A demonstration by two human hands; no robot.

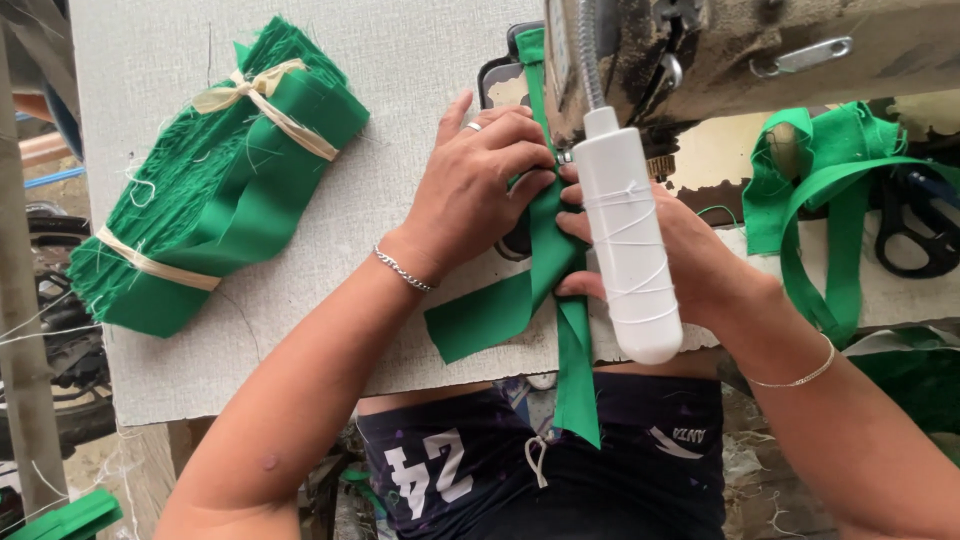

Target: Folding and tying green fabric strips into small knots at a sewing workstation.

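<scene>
White tabletop [400, 60]: both hands press green strip [545, 250] near its edge.

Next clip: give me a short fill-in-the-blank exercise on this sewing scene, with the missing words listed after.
1. The tied bundle of cut green fabric pieces lies to the ____ of the person's left hand.
2. The long fabric strip that both hands press to the table is ____ in colour.
3. A ____ bracelet circles the left wrist.
4. The white cylindrical lamp partly hides the ____ hand.

Missing words: left; green; silver chain; right
</scene>
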